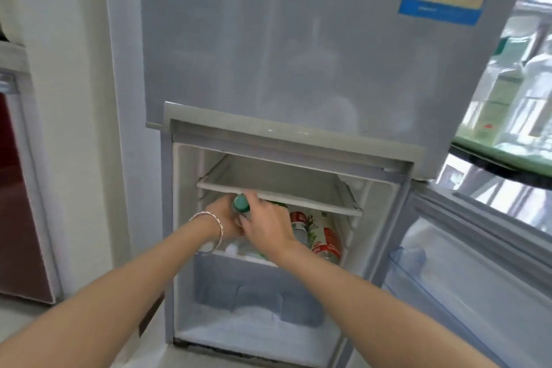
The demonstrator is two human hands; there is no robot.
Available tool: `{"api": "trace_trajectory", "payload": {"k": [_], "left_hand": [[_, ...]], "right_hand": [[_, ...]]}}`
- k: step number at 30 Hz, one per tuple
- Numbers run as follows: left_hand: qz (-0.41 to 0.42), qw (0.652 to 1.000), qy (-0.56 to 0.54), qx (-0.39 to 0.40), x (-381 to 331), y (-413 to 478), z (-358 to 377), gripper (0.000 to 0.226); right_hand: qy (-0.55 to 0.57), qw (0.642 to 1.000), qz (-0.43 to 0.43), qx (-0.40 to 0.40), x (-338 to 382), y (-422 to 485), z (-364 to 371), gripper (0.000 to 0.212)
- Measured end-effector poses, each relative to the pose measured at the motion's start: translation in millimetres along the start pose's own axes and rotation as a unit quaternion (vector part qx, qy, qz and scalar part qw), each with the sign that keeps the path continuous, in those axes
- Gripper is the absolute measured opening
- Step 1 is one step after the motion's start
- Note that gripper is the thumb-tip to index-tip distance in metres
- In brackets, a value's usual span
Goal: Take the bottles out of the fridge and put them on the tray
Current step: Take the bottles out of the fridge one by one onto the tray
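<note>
Left hand (222,218), bracelet (213,228) on the wrist, reaches into the open lower compartment of the fridge (185,218), fingers curled round the left side of the green-capped bottle (241,203); how tight, can't tell. Right hand (267,225) covers the bottle's right side and body, thumb up by the cap, fingers bent over it. Bottle sits just under the near edge of the glass shelf (277,185), tilted toward the person. Prob plastic, full so fairly heavy, cold and likely wet w/ condensation = slippery; best held round the body below the neck, not by the cap. To the right, more bottles w/ red labels (327,240) lie packed in the bin. Low headroom under the shelf. Fridge door (478,263) swung open far right; no tray in view, floor below
</note>
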State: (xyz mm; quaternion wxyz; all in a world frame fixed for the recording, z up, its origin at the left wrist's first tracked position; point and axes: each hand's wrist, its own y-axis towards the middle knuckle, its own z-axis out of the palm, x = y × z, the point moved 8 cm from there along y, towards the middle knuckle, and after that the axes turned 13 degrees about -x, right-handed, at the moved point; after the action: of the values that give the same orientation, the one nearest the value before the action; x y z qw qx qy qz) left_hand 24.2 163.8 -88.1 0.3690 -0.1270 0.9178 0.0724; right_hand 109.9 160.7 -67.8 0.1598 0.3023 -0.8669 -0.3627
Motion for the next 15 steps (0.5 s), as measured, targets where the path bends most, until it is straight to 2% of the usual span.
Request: {"api": "trace_trajectory", "payload": {"k": [1,2,3,4,5,6,9,11,13,15], "left_hand": [[0.067,0.996,0.054,-0.002,-11,-5,-2,0.029],[0.096,0.992,0.086,0.002,-14,-1,-1,0.019],[0.129,0.987,0.094,0.005,-23,-5,-6,0.028],[0.116,0.991,0.045,0.054,-30,-15,-4,0.048],[0.098,0.993,0.007,0.068,-37,-22,-6,0.062],[0.110,0.992,0.001,0.053,-46,-20,-11,0.065],[0.145,0.981,-0.088,0.088,-89,-47,-29,0.041],[0.161,0.971,-0.123,0.129,-120,-57,-35,0.039],[0.179,0.959,-0.139,0.172,-153,-75,-44,0.040],[0.212,0.945,-0.152,0.198,-191,-87,-48,0.057]], "right_hand": [[0.005,1.000,0.016,-0.017,-2,4,-20,0.045],[0.008,0.999,0.026,-0.033,-2,9,-39,0.048],[0.008,0.998,0.035,-0.045,-2,14,-56,0.050],[0.007,0.997,0.044,-0.060,-2,17,-75,0.051],[0.011,0.996,0.054,-0.073,-3,21,-93,0.051],[0.020,0.994,0.066,-0.089,-3,25,-111,0.050],[0.057,0.985,0.110,-0.118,-11,33,-166,0.039],[0.085,0.979,0.144,-0.119,-20,36,-200,0.034],[0.133,0.966,0.177,-0.132,-32,39,-234,0.034],[0.156,0.954,0.194,-0.169,-45,41,-276,0.033]]}}
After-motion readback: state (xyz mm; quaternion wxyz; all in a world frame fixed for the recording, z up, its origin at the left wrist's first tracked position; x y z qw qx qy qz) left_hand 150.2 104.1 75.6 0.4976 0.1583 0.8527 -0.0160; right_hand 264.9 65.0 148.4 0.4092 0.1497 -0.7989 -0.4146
